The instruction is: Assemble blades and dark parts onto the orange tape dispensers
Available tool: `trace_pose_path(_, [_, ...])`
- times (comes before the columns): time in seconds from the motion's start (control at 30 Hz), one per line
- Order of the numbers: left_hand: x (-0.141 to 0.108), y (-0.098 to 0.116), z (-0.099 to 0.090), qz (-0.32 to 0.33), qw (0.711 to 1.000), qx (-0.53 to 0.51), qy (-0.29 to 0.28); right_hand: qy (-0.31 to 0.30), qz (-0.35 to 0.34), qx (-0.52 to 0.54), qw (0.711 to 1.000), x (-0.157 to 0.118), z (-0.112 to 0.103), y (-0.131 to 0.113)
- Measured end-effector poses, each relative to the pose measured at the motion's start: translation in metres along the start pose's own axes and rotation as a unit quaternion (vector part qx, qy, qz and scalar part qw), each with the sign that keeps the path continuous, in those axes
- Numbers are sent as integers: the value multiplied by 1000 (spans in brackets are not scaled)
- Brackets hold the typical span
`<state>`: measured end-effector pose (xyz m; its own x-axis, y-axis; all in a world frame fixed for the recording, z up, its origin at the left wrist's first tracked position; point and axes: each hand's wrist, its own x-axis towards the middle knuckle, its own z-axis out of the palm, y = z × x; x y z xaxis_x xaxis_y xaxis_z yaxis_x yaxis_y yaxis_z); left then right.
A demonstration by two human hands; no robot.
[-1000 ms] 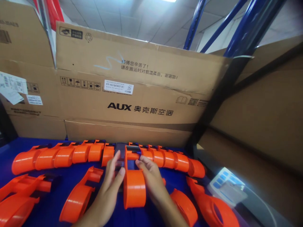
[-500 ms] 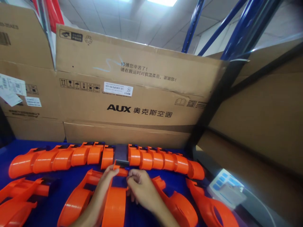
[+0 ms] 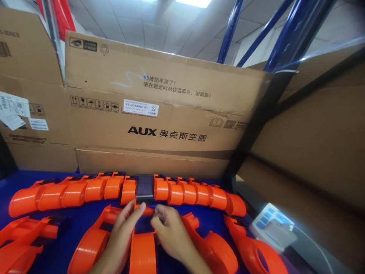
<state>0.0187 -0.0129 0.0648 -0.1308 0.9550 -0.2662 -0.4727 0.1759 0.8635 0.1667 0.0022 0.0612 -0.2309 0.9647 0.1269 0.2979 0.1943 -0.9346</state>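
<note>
An orange plastic part with a wide curved band and a narrow upper end is at the bottom centre. My left hand grips its upper end from the left, the thumb lying along the top. My right hand is at the right side of that end, its fingers curled in a pinch at a small dark blue piece. Just beyond my fingertips is a dark rectangular block, between two rows of orange parts.
A curved line of several orange parts spans the blue surface. Larger orange pieces lie on both sides of my hands. Cardboard stands behind; a white device and dark posts are at right.
The held orange part has shifted slightly right and its top end has tipped lower, uncovering more of the dark block. My left hand has moved a little right with it; my right fingers stay pinched.
</note>
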Motion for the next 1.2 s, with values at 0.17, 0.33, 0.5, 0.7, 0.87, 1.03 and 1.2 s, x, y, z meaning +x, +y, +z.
trace_pose_path(0.17, [0, 1, 0, 19, 1000, 4, -13, 12, -12, -29, 999, 0, 0, -4])
trace_pose_path(0.33, [2, -2, -2, 29, 999, 3, -32, 28, -36, -67, 997, 4, 0, -2])
trace_pose_path(0.5, [2, -1, -1, 35, 999, 3, -31, 44, -59, -102, 992, 3, 1, 3])
trace_pose_path(0.7, [-1, 1, -1, 54, 998, 5, -32, 40, -60, -107, 992, 2, 1, 3])
trace_pose_path(0.87, [5, -2, -6, 68, 997, 7, -45, 20, -54, -97, 994, 5, 0, 5])
trace_pose_path(1.03, [1, 9, -2, 81, 996, -40, -4, 20, -47, -98, 994, 4, 0, 3])
trace_pose_path(1.2, [-6, 18, -4, 111, 992, -64, 17, 22, -33, -133, 990, 0, -6, -6])
